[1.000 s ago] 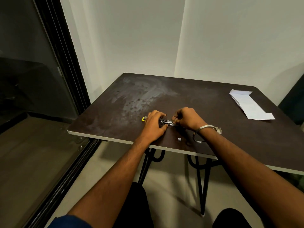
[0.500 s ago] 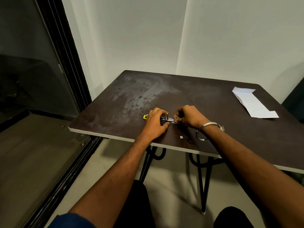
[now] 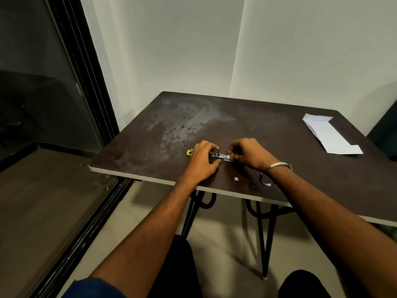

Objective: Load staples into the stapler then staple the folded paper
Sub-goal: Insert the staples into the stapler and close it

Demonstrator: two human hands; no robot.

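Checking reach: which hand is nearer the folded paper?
Right. The right hand works at the stapler, with the folded paper farther to its right; the left hand sits farther away.

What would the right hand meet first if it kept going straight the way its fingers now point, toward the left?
Probably the stapler: the right hand already has its fingertips at the open metal end. Beyond it lies the left hand, gripping the stapler's other end. Actual contact is too small to confirm.
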